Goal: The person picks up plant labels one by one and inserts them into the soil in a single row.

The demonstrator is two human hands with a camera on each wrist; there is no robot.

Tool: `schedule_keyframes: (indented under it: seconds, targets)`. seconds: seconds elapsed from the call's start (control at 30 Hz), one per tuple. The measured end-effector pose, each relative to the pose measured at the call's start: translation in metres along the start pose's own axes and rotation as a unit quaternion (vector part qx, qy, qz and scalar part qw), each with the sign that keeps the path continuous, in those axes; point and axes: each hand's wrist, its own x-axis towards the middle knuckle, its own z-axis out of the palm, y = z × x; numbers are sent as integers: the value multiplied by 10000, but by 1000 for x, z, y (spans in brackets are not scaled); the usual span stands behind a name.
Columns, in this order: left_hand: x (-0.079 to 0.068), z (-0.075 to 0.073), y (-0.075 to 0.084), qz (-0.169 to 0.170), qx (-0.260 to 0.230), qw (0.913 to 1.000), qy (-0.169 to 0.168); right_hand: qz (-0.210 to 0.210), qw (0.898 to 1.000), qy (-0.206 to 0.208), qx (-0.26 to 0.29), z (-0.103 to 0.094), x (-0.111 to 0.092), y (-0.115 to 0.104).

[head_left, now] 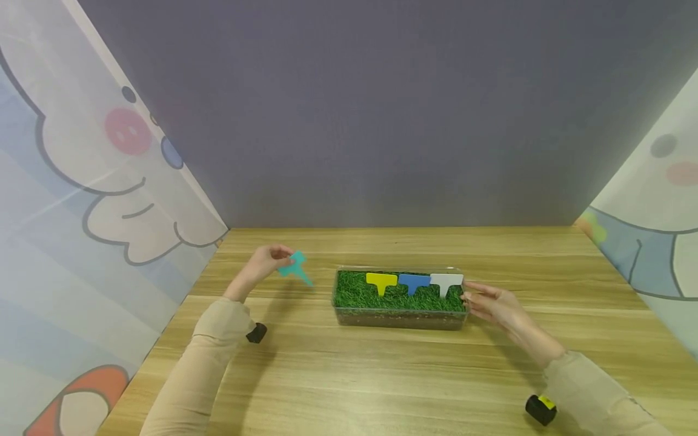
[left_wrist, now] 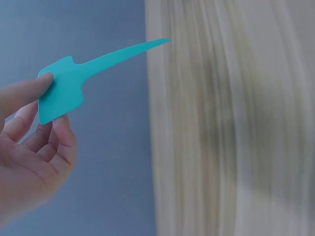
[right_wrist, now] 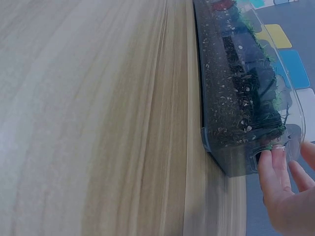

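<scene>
My left hand (head_left: pixel 264 264) pinches a turquoise T-shaped plant label (left_wrist: pixel 63 91) by its broad head, thumb on one face and fingers behind. Its pointed stem slants down to the right, left of a clear plastic planter box (head_left: pixel 400 320). Soil and green grass (head_left: pixel 349 292) fill the box. Three more labels stand in the grass: yellow (head_left: pixel 381 280), blue (head_left: pixel 414 281) and white (head_left: pixel 446 281), in a row toward the right. At the box's right end, my right hand (head_left: pixel 500 307) touches the end wall with fairly straight fingers (right_wrist: pixel 271 172).
The box stands on a wood-grain table (head_left: pixel 349 375) backed by a grey panel (head_left: pixel 349 121). Cartoon-printed sheets (head_left: pixel 71 181) flank both sides. Small black devices sit at the left wrist (head_left: pixel 256 333) and right wrist (head_left: pixel 541 410).
</scene>
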Motion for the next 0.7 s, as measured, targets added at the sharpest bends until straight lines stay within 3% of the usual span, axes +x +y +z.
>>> schedule_keyframes:
  seconds: [0.3, 0.7]
  targets:
    - [-1, 7, 27, 362, 196, 9991, 91, -24, 9999, -9, -140, 0, 0, 2]
    - [-4, 15, 57, 767, -11, 9970, 110, -23, 9999, -2, -133, 1, -1, -1]
